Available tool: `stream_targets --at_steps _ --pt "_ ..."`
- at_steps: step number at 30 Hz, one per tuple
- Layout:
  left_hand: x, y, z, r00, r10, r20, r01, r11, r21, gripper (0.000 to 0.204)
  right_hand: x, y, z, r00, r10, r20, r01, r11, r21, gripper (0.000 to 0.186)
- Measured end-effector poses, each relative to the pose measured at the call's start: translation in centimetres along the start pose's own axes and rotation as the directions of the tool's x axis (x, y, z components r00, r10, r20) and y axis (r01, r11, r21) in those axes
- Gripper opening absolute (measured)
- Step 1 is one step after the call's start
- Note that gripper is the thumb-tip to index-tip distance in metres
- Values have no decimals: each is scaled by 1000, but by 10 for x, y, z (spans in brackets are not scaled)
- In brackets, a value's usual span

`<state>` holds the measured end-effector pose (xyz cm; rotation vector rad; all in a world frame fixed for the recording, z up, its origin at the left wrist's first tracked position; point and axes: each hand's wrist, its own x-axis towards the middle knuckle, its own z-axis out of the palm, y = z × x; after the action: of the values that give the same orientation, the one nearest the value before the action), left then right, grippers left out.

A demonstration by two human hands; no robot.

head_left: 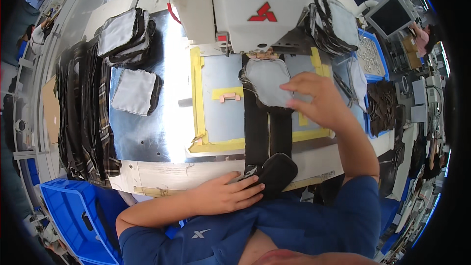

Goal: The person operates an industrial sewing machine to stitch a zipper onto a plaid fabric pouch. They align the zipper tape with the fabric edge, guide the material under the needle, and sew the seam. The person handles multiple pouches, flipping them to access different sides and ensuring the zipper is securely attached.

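A long black fabric strip with a zipper down its middle runs from the table's near edge to beneath a white sewing machine head. At its far end lies a pale grey, dark-edged fabric panel, partly under the machine. My right hand is at the panel's right edge, thumb and fingers apart; whether it touches the panel is hard to tell. My left hand rests with stretched fingers against the strip's near end, beside a rounded black fabric flap.
Similar pale panels are stacked at the back left and back right. Dark and plaid cloth pieces hang along the left. A blue crate stands lower left. Yellow tape frames the work plate; a blue tray sits right.
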<state>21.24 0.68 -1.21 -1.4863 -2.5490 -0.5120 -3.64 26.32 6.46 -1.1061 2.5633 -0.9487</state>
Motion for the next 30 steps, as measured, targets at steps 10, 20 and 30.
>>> stream_targets --at_steps 10,20,30 --pt "15 19 -1 996 24 -90 -10 989 150 36 -61 2 -17 876 51 -479 -156 971 -180 20" --pt "6 -26 -34 970 172 -172 -124 958 259 10 -254 77 -166 401 633 -662 -469 763 445 31" --pt "148 6 -11 755 591 -284 -545 807 228 6 -449 101 -209 -33 633 -773 -736 508 447 25"
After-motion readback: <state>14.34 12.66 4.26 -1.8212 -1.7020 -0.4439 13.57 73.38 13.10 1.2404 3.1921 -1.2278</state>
